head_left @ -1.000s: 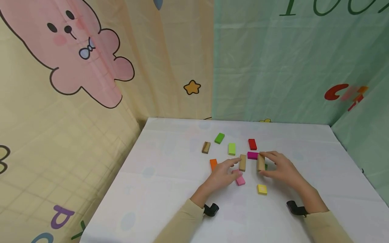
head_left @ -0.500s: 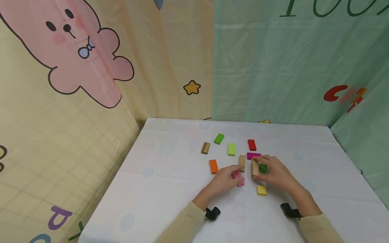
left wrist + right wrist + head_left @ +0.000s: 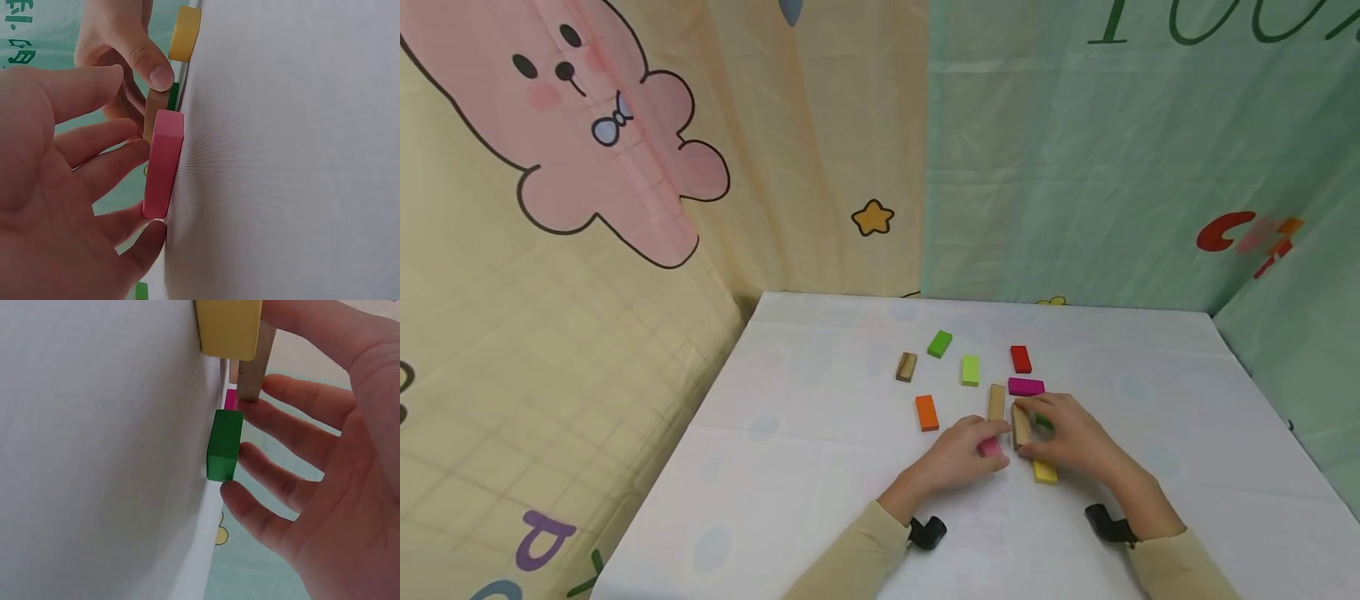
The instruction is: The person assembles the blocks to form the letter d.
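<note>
My right hand (image 3: 1071, 429) pinches a plain wooden block (image 3: 1022, 427) by its two ends, thumb at the near end and fingers at the far one. A dark green block (image 3: 225, 445) sits under that palm, close by the lower fingers in the right wrist view. My left hand (image 3: 958, 454) hovers around a pink block (image 3: 164, 165), its fingers loosely bent and its thumb apart from the block. Just beyond the left fingertips lies a second wooden block (image 3: 996, 402), its near end covered in the head view. A yellow block (image 3: 1045, 472) is nearest the right thumb.
Farther back on the white table (image 3: 760, 517) lie magenta (image 3: 1026, 387), red (image 3: 1021, 359), light green (image 3: 970, 371) and green (image 3: 939, 344) blocks. To the left are a brown-striped block (image 3: 906, 367) and an orange block (image 3: 927, 413). Printed curtains hang behind.
My right hand has brought the wooden block left and nearer to me, beside the other wooden block. The left hand has shifted right, over the pink block, uncovering the orange one.
</note>
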The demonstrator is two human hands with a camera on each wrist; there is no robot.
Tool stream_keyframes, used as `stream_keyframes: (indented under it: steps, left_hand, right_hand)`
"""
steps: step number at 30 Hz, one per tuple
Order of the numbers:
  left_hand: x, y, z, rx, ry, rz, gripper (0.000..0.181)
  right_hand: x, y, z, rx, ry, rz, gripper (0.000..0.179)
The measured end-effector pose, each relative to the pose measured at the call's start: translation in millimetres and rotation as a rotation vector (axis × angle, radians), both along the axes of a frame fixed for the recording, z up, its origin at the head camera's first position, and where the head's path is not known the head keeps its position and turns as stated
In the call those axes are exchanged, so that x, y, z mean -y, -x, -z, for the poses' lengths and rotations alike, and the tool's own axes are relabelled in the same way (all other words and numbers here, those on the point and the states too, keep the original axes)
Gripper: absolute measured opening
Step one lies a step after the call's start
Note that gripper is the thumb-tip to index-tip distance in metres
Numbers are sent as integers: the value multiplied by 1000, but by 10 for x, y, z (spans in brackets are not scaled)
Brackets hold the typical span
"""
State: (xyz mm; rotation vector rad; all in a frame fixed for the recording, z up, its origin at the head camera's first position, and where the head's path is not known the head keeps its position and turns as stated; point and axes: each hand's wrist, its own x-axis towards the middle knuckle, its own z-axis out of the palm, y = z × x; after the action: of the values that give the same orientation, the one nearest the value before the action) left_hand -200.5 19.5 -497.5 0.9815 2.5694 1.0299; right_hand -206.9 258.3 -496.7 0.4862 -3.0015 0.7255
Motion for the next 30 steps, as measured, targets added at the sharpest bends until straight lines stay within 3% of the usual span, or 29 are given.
stream_keyframes:
  steps: [5,17,30]
  left_hand:
    - [-3,6,17,-35,51,13,48]
    - [-2,-43,29,-86,168,33,50]
    - [-22,-36,55,-91,183,32,49]
  right_hand:
    - [39,-14,0,-30,-32,-35,76]
    - [48,-24,20,-2,-49,-31,79]
    - [-6,-25,51,1,-27,-40,80]
